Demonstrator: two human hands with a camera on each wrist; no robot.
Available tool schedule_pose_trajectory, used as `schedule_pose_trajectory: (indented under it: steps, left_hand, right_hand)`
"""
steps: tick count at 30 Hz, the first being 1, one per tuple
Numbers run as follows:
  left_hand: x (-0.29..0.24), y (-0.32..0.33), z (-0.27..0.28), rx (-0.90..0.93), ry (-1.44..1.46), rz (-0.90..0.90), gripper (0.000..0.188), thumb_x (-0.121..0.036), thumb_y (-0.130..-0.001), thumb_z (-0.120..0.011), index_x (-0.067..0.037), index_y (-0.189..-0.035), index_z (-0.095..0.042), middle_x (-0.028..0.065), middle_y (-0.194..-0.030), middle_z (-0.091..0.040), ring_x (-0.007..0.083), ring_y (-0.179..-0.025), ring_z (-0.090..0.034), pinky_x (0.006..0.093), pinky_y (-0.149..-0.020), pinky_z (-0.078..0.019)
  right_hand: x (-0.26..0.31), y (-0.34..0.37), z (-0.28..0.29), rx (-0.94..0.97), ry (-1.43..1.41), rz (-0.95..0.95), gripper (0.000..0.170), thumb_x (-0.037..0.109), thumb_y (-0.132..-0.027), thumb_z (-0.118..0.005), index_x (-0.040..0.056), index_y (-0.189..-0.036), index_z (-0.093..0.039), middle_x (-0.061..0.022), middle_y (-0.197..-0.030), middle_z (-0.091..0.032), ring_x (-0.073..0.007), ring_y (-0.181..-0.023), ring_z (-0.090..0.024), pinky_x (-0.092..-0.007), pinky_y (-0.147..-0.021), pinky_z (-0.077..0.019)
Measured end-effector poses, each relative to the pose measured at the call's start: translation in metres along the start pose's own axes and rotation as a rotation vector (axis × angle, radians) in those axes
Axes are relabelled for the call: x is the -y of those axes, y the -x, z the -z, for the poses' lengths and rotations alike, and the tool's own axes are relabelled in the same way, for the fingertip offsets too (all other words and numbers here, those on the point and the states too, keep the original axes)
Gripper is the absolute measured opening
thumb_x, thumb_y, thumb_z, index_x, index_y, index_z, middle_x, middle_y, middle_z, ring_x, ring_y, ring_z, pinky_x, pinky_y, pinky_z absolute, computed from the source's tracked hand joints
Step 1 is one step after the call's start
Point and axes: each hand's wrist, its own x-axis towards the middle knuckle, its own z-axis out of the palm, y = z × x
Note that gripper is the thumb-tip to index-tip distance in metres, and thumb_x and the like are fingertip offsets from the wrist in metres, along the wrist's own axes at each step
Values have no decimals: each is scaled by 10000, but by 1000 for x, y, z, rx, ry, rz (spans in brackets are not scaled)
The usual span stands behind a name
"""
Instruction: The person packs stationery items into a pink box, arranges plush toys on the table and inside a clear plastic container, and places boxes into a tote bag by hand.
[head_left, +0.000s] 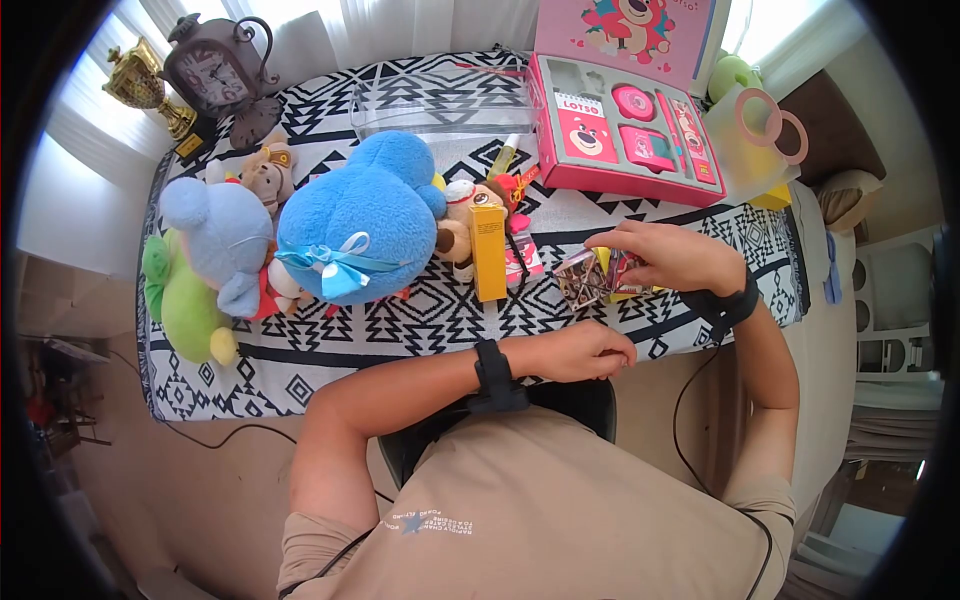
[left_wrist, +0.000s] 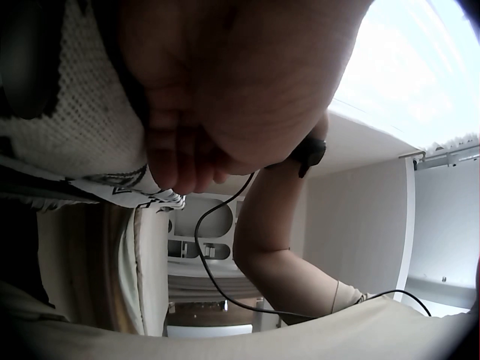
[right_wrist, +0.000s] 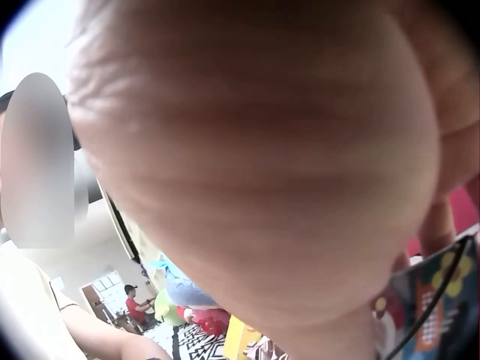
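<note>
My right hand [head_left: 675, 258] reaches over small patterned boxes [head_left: 582, 282] near the table's front edge, its fingers and thumb bent round one of them. In the right wrist view a dark box with a yellow flower print [right_wrist: 442, 300] shows below the fingers, while the palm hides much of the grip. My left hand [head_left: 580, 352] lies at the front edge with loosely curled fingers and nothing in it; the left wrist view shows its fingers [left_wrist: 180, 161] hanging relaxed. A tall yellow box [head_left: 489, 255] stands left of the patterned boxes.
Plush toys, including a large blue one [head_left: 360, 225] and a green one [head_left: 185, 300], crowd the left. An open pink gift box [head_left: 630, 140] is at the back right, beside a clear tray [head_left: 440, 100]. A trophy [head_left: 150, 85] and a clock [head_left: 215, 70] stand at the far left.
</note>
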Motion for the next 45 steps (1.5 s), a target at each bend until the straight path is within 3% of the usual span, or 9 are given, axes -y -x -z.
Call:
schedule_pose_trajectory:
  steps: [8,14,19,26,33,37,39,42,45]
  left_hand:
    - [1,-1,0,3,-5,-4,236,-129,-969,-485,15,-1083,-634,92,-818,-656,166,-722,-646,304,-686,-515]
    - [0,-1,0,-1,-9,3,235,-127,-968,-488,22,-1080,-632,97,-816,-651,169,-720,-644,305,-687,-515]
    - [0,-1,0,-4,2,-1,232,-126,-968,-490,21,-1080,-630,97,-817,-649,168,-718,-641,305,-683,-515]
    - [-1,0,0,-2,11,1,227,-130,-970,-496,15,-1081,-631,90,-818,-648,160,-714,-638,294,-678,-516]
    - [-1,0,0,-9,5,4,234,-135,-971,-488,13,-1082,-631,87,-821,-649,160,-714,-639,290,-679,-517]
    - [-5,1,1,7,19,27,235,-137,-973,-482,11,-1080,-630,88,-832,-649,164,-727,-636,296,-689,-514]
    - [-5,1,-1,7,33,40,234,-136,-974,-481,10,-1080,-629,88,-835,-648,165,-733,-635,299,-691,-513]
    - [2,0,-3,-44,25,-38,223,-132,-946,-464,25,-1002,-613,95,-750,-641,184,-666,-622,322,-658,-506]
    - [3,-1,-3,-43,40,-47,217,-129,-945,-466,24,-997,-611,97,-749,-642,187,-665,-619,323,-660,-504]
  right_hand:
    - [13,0,-26,-165,127,-54,804,267,-693,-843,122,-1392,-473,-153,-1212,-561,-337,-1087,-586,-412,-870,-518]
    - [19,-8,-40,-252,266,-89,725,253,-696,-836,109,-1330,-515,-140,-1128,-582,-346,-1063,-591,-427,-857,-531]
    - [12,-3,-27,-228,119,21,577,190,-710,-809,58,-1211,-554,-150,-1063,-570,-342,-990,-596,-426,-836,-518]
    - [3,24,-15,-264,-13,-85,542,103,-648,-784,-4,-1123,-544,-155,-1051,-551,-353,-1027,-564,-397,-892,-481]
    - [-19,27,-29,-239,106,-86,593,89,-657,-793,1,-1179,-527,-167,-1104,-549,-351,-1043,-568,-384,-894,-490]
    - [18,14,-8,-409,112,121,672,151,-720,-808,59,-1314,-508,-167,-1157,-556,-345,-1095,-583,-399,-900,-497]
    - [44,-2,3,-194,-48,39,585,238,-822,-745,106,-1338,-504,-165,-1155,-579,-341,-987,-610,-421,-849,-500]
    - [63,-39,-2,-159,14,214,544,280,-881,-686,159,-1372,-486,-164,-1053,-614,-343,-884,-635,-433,-776,-516]
    - [76,-72,-7,-98,88,224,529,297,-891,-670,172,-1367,-477,-163,-951,-633,-343,-851,-641,-447,-737,-516]
